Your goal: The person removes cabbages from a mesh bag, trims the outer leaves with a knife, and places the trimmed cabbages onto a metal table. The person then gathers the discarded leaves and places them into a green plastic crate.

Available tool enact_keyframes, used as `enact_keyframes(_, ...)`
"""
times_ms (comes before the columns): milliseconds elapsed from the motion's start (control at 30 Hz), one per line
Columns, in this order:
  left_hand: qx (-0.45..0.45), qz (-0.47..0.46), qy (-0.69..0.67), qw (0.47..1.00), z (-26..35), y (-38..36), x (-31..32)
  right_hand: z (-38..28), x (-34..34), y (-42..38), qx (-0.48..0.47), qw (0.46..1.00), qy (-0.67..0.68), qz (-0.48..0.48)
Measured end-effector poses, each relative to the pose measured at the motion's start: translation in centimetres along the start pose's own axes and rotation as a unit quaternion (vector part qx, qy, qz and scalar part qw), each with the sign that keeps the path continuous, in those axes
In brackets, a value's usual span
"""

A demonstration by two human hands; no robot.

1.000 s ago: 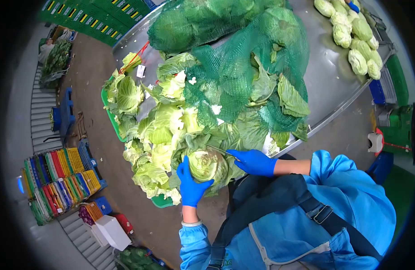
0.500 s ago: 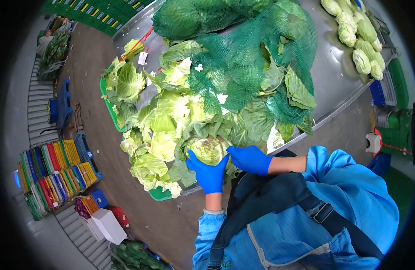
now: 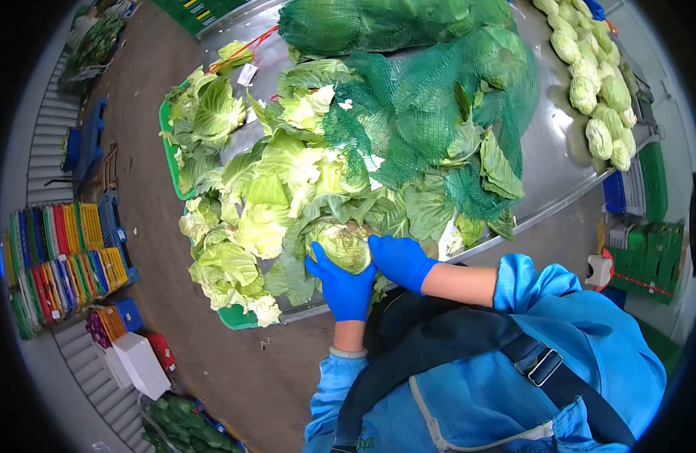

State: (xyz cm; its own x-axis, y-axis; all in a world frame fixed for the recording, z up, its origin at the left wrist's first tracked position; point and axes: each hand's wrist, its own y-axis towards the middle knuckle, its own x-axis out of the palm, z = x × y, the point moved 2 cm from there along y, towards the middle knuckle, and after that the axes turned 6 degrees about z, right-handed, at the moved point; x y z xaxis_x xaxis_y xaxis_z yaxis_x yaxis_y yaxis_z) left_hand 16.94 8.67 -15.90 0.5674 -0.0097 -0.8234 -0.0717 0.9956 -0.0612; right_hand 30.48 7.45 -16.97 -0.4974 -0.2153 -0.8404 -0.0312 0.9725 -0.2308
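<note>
A cabbage head (image 3: 340, 243) with a brownish top lies at the near edge of the metal table (image 3: 553, 155). My left hand (image 3: 343, 285), in a blue glove, is wrapped round its near left side. At its right side is my right hand (image 3: 402, 263), also gloved, with fingers bent in against the cabbage; what its fingertips pinch is hidden. Loose cabbage leaves (image 3: 266, 219) lie around the head and to the left. Behind them a green mesh bag (image 3: 408, 124) with cabbages inside is spread over the table.
Another filled mesh bag (image 3: 363, 26) lies at the back. Pale trimmed cabbages (image 3: 582, 75) are piled at the right end. A green tray (image 3: 169, 155) shows under the leaves. Colourful stacked crates (image 3: 65, 257) stand at the left, green crates (image 3: 646, 260) at the right.
The view has shifted slightly. My right hand has closed in nearer to the cabbage's right side, while my left hand keeps its hold.
</note>
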Motion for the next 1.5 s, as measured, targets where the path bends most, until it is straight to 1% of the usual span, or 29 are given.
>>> enact_keyframes(100, -0.018, -0.015, 0.008, 1.000, 0.9, 0.8, -0.6, 0.6, -0.6, -1.8, 0.012, 0.999, -0.039, -0.012)
enact_keyframes(200, -0.013, -0.058, -0.015, 0.998, 0.6, 2.6, -0.9, 1.9, 0.4, -2.3, 0.022, 0.995, -0.089, -0.026)
enact_keyframes(233, -0.035, -0.070, -0.027, 0.997, 0.7, 3.4, -0.9, 1.9, 0.7, -1.8, 0.014, 0.997, -0.079, -0.015)
enact_keyframes(333, -0.026, -0.094, -0.028, 0.995, -0.6, 7.3, -1.2, 2.7, 2.3, 0.7, -0.008, 0.999, -0.035, 0.013)
enact_keyframes(400, -0.022, -0.140, -0.060, 0.988, -1.3, 9.7, -2.0, 3.6, 5.0, 2.5, -0.031, 0.999, 0.004, 0.017)
enact_keyframes(433, -0.020, -0.160, -0.065, 0.985, -1.8, 10.2, -2.3, 4.2, 6.8, 3.2, 0.029, 0.995, -0.013, -0.099)
enact_keyframes(467, -0.017, -0.181, -0.065, 0.981, -2.3, 10.4, -2.5, 4.4, 7.4, 3.0, 0.026, 0.996, -0.002, -0.081)
enact_keyframes(533, 0.010, -0.158, -0.139, 0.977, -5.2, 10.2, -2.5, 4.9, 9.2, 2.1, 0.017, 0.999, 0.026, -0.041)
enact_keyframes(567, 0.022, -0.160, -0.217, 0.963, -7.2, 9.8, -2.4, 6.4, 12.0, 1.5, -0.015, 0.997, 0.040, 0.067)
enact_keyframes(600, 0.041, -0.159, -0.262, 0.951, -8.6, 9.0, -3.0, 6.2, 10.8, 2.3, 0.068, 0.986, 0.152, -0.017)
enact_keyframes(633, 0.017, -0.148, -0.309, 0.939, -9.3, 7.7, -3.8, 5.3, 7.7, 3.1, 0.149, 0.948, 0.261, -0.103)
enact_keyframes(667, -0.009, -0.139, -0.356, 0.924, -9.9, 6.3, -4.3, 4.7, 6.3, 3.1, 0.228, 0.884, 0.362, -0.189)
enact_keyframes(700, -0.054, -0.097, -0.386, 0.916, -10.1, 4.9, -4.2, 4.9, 7.1, 2.8, 0.232, 0.871, 0.396, -0.175)
enact_keyframes(767, -0.141, -0.008, -0.442, 0.886, -9.5, 1.9, -2.9, 2.8, 3.9, 2.5, 0.154, 0.901, 0.371, -0.162)
enact_keyframes(800, -0.134, 0.016, -0.429, 0.893, -8.6, 1.4, -2.4, 1.5, 1.6, 2.6, 0.111, 0.916, 0.353, -0.154)
enact_keyframes(833, -0.127, 0.040, -0.415, 0.900, -7.6, 1.1, -1.9, 0.1, 0.5, 2.1, 0.118, 0.921, 0.339, -0.153)
enact_keyframes(867, -0.120, 0.066, -0.402, 0.905, -7.1, 1.3, -1.7, 0.0, 1.1, 1.7, 0.051, 0.953, 0.289, -0.069)
enact_keyframes(900, -0.106, 0.070, -0.392, 0.911, -7.1, 1.9, -1.8, 0.3, 2.3, 1.4, -0.017, 0.972, 0.235, 0.016)
enact_keyframes(933, -0.112, 0.062, -0.401, 0.907, -7.6, 2.7, -1.7, 0.3, 2.8, 1.0, -0.087, 0.975, 0.175, 0.100)
enact_keyframes(967, -0.120, 0.053, -0.409, 0.903, -8.4, 3.6, -1.7, -0.4, 2.2, 0.5, -0.072, 0.981, 0.163, 0.080)
enact_keyframes(1067, -0.151, 0.015, -0.443, 0.883, -10.1, 6.1, -2.4, -1.4, 1.8, -0.3, -0.130, 0.977, 0.139, 0.098)
enact_keyframes(1100, -0.152, 0.002, -0.446, 0.882, -10.6, 6.7, -2.5, -1.6, 1.5, 0.2, -0.140, 0.981, 0.106, 0.082)
enact_keyframes(1133, -0.153, -0.011, -0.450, 0.880, -11.0, 7.3, -2.3, -1.0, 2.0, 1.1, -0.149, 0.981, 0.080, 0.095)
enact_keyframes(1200, -0.197, -0.050, -0.492, 0.847, -11.6, 7.4, -1.3, 0.7, 3.4, 3.7, -0.166, 0.978, 0.026, 0.122)
enact_keyframes(1267, -0.251, -0.085, -0.532, 0.804, -9.2, 6.4, -2.0, 1.1, 0.5, 7.3, -0.048, 0.988, 0.049, 0.137)
enact_keyframes(1300, -0.263, -0.085, -0.526, 0.805, -9.4, 5.7, -1.6, 3.2, 1.4, 9.6, -0.018, 0.989, 0.039, 0.138)
enact_keyframes(1333, -0.258, -0.099, -0.563, 0.779, -9.5, 4.8, -1.3, 4.5, 0.8, 11.4, -0.001, 0.998, -0.008, 0.064)
enact_keyframes(1400, -0.243, -0.126, -0.636, 0.721, -9.6, 3.7, -0.9, 6.9, 0.3, 13.3, -0.046, 0.999, -0.013, -0.005)
enact_keyframes(1500, -0.226, -0.142, -0.761, 0.591, -8.5, 2.4, -0.9, 8.1, -2.0, 12.6, -0.062, 0.998, -0.012, -0.005)
